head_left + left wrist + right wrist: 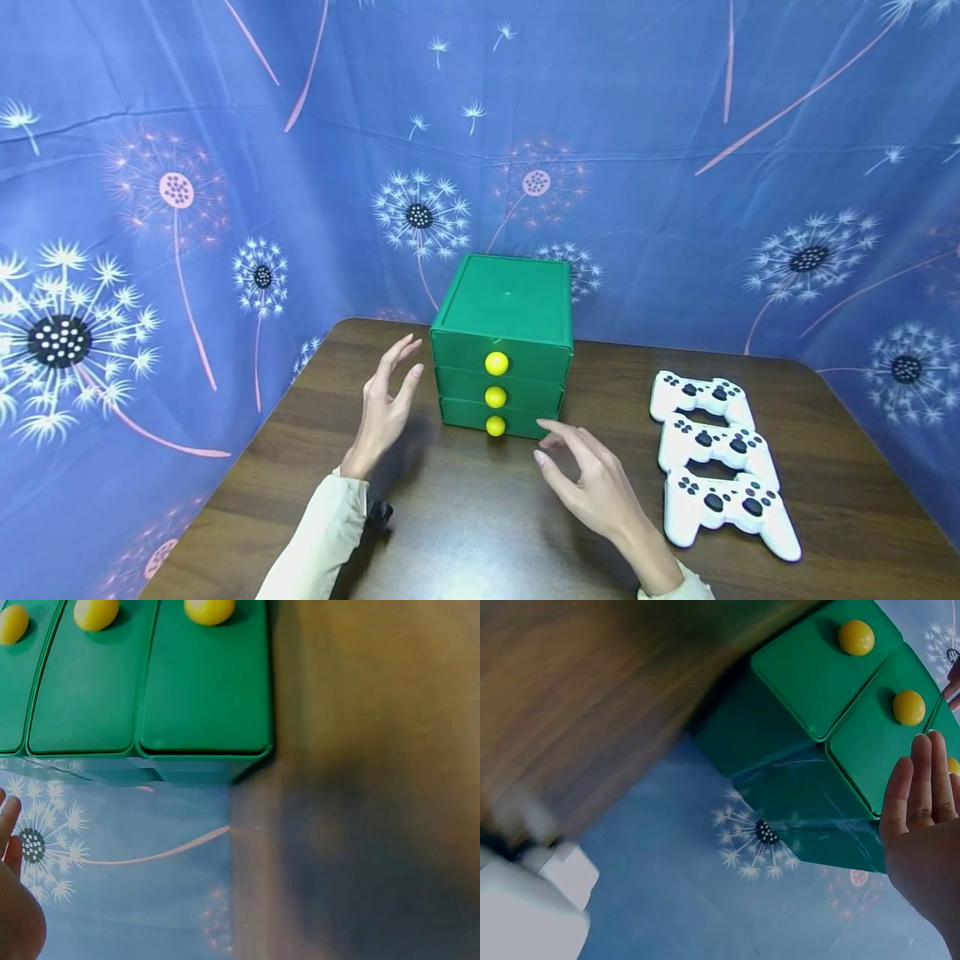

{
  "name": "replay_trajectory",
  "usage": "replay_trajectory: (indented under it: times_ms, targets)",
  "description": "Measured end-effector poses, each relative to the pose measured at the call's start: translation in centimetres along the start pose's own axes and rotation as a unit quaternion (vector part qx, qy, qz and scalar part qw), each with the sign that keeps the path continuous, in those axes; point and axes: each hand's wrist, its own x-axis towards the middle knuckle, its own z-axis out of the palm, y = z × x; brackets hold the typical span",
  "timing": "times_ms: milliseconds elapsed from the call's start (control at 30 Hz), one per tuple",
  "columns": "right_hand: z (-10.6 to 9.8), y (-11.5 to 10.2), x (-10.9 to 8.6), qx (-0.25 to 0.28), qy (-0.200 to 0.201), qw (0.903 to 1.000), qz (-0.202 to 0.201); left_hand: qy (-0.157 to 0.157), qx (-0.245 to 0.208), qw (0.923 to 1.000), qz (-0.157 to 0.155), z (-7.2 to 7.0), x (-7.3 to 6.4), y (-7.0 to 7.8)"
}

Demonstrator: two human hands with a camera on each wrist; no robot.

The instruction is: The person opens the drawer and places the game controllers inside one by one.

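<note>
A green cabinet of three stacked drawers (502,300), each with a round yellow knob (496,363), stands at the middle of the table with its drawers pushed in. My left hand (384,408) is raised just left of the cabinet, fingers apart and holding nothing. On the other side, my right hand (588,479) hovers in front of the cabinet's lower right corner, its fingers loosely bent around empty air. In the right wrist view the right fingers (921,784) overlap the drawer fronts. Only part of the left hand (15,900) shows in the left wrist view.
Three white game controllers (723,508) lie in a column on the right of the brown wooden table (465,517). A blue cloth (637,208) printed with dandelions hangs behind and beside the table. Pale sleeves (322,533) cover my forearms.
</note>
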Motion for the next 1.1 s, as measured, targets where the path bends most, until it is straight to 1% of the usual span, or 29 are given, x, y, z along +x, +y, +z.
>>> replay_trajectory:
  times_ms: [100, 200, 267, 333, 433, 533, 633, 867, 1000, 1100]
  targets:
    - [0.5, 0.0, 0.9, 0.030, 0.007, 0.9995, 0.004, 0.008, -0.009, 0.9998, 0.018, 0.4, 1.2, -0.5]
    - [1.0, -0.2, 1.6, 0.059, 0.005, 0.9981, 0.017, 0.011, -0.012, 0.9996, 0.022, 0.6, 2.1, -0.8]
    - [1.3, -0.3, 1.9, 0.073, 0.002, 0.9971, 0.022, 0.011, -0.016, 0.9995, 0.025, 0.8, 2.6, -0.3]
    - [1.6, -0.3, 2.2, 0.081, 0.004, 0.9965, 0.019, 0.015, -0.023, 0.9991, 0.032, 0.8, 3.0, 0.6]
    - [2.0, -0.3, 2.5, 0.088, 0.008, 0.9959, 0.016, 0.026, -0.033, 0.9975, 0.056, 0.9, 3.6, 1.9]
    - [2.2, -0.4, 2.7, 0.096, 0.011, 0.9952, 0.017, 0.039, -0.040, 0.9953, 0.079, 1.0, 3.8, 2.2]
    - [2.4, -0.4, 2.9, 0.102, 0.012, 0.9945, 0.018, 0.046, -0.047, 0.9939, 0.089, 1.1, 3.9, 2.1]
    - [2.7, -0.3, 3.7, 0.115, 0.017, 0.9932, 0.008, 0.048, -0.047, 0.9934, 0.093, 1.2, 4.1, 1.9]
    - [3.0, -0.3, 4.5, 0.137, 0.022, 0.9903, 0.008, 0.049, -0.045, 0.9931, 0.097, 1.3, 4.2, 1.9]
    - [3.3, -0.4, 5.4, 0.158, 0.024, 0.9870, 0.017, 0.052, -0.047, 0.9929, 0.096, 1.5, 4.2, 1.9]
